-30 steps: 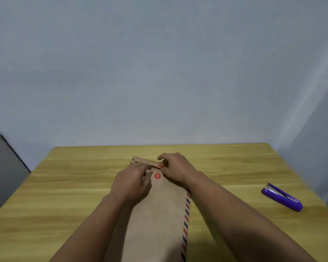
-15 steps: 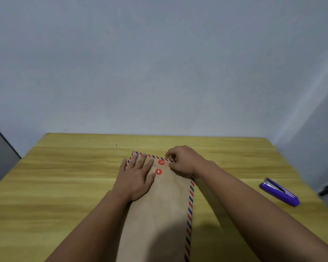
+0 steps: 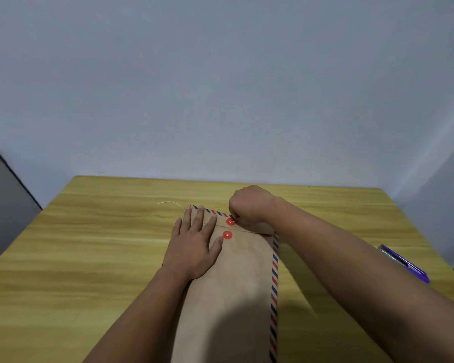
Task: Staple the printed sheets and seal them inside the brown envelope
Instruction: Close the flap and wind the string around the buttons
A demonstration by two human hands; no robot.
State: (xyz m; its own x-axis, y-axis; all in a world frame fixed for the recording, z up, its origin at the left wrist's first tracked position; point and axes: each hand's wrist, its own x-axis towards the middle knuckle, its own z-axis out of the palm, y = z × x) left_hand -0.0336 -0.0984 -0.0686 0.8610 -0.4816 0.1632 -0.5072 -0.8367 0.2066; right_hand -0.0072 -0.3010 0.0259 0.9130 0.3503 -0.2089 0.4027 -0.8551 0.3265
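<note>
Envelope (image 3: 236,297) lies flat on the surface (image 3: 89,258), mid-width, long axis running near edge to far edge, near end out of view below, flap end pointing at the far edge. Striped border down its right side and along the far end. Flap (image 3: 220,218) is folded down, so sheets are presumably inside; none visible. Left hand (image 3: 194,247) lies flat, fingers spread, palm pressing the left part of the far end, thumb just beside the lower red disc (image 3: 227,235). Right hand (image 3: 249,208) is curled at the upper red disc (image 3: 230,221) on the flap, fingertips pinching something small there, likely the string (image 3: 171,203); the exact grip is hidden. A loose pale string end trails left of the flap toward the far edge. Step judged: winding the string closure. To do it well: keep the left palm down so the flap stays shut, pull the string taut, wrap it around both discs in a figure eight, several turns, no slack. Risk: flap springs up if the palm lifts. Stapler (image 3: 404,263) sits near the right edge, well apart from the envelope.
</note>
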